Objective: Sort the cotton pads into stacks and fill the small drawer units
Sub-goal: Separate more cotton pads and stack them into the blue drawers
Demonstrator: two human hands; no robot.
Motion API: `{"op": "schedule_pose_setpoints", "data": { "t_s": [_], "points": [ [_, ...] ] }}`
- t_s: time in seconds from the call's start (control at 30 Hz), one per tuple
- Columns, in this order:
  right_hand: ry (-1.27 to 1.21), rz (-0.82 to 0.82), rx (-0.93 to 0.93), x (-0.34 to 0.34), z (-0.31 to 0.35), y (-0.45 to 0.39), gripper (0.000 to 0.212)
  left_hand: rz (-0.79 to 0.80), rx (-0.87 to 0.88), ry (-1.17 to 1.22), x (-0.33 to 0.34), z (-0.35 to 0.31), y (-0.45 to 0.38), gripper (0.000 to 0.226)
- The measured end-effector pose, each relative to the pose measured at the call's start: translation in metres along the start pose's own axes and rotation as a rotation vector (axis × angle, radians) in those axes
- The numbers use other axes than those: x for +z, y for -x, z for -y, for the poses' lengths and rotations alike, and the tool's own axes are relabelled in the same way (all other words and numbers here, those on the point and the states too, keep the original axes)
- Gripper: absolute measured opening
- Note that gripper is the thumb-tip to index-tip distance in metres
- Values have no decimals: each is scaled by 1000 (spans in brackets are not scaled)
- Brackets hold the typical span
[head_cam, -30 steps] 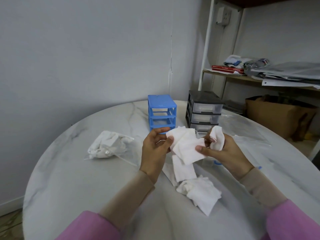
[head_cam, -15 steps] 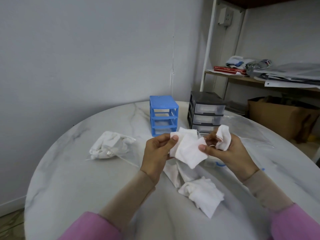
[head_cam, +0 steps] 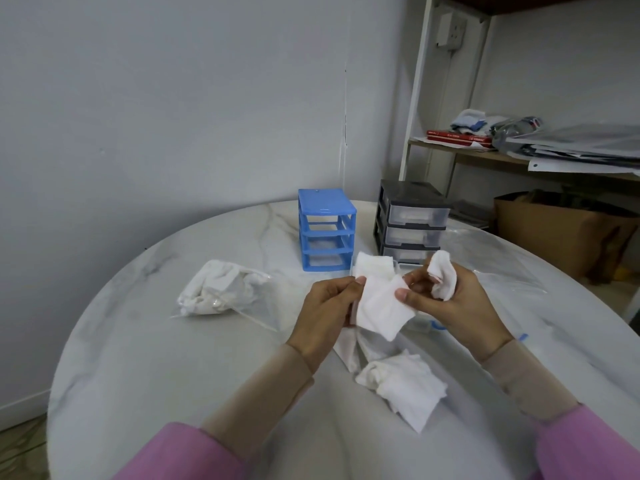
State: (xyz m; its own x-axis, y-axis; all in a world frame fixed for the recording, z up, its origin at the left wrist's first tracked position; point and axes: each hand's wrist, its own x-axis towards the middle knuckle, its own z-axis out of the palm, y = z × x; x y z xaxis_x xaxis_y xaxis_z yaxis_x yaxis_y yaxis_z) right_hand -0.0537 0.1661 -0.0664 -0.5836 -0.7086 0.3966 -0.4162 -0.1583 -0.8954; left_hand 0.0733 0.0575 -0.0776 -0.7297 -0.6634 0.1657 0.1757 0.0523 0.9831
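Table (head_cam: 145,368): white marble pattern with grey veining. Pads (head_cam: 379,308): plain white, as is the heap (head_cam: 403,381) near the person. Left drawer unit (head_cam: 327,233): solid blue frame. Right drawer unit (head_cam: 410,221): dark grey frame, clear drawers. Bag (head_cam: 216,292) at left: clear plastic, white contents. Sleeves (head_cam: 180,455): pink over beige cuffs. Wall (head_cam: 173,109): pale grey. Far box (head_cam: 554,233): brown. Shelf books (head_cam: 459,137): red.

No text, label, brand or number can be read. The red boxes (head_cam: 460,137) on the shelf (head_cam: 460,154), far beyond and to the right of the fingers (head_cam: 403,294), carry pale lettering along their edges, but it is too small and blurred to make out.
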Motion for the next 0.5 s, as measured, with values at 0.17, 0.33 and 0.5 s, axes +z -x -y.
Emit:
{"op": "schedule_pose_setpoints", "data": {
  "t_s": [0.17, 0.33, 0.5],
  "points": [
    [1, 5, -11, 0, -1, 1, 18, 23, 9, -35, 0, 0, 1, 26],
    [27, 6, -30, 1, -1, 2, 16, 48, -42, -14, 2, 0, 2, 23],
    [47, -33, -30, 2, -2, 1, 17, 110, -34, 31, 4, -5, 5, 22]
  ]
}}
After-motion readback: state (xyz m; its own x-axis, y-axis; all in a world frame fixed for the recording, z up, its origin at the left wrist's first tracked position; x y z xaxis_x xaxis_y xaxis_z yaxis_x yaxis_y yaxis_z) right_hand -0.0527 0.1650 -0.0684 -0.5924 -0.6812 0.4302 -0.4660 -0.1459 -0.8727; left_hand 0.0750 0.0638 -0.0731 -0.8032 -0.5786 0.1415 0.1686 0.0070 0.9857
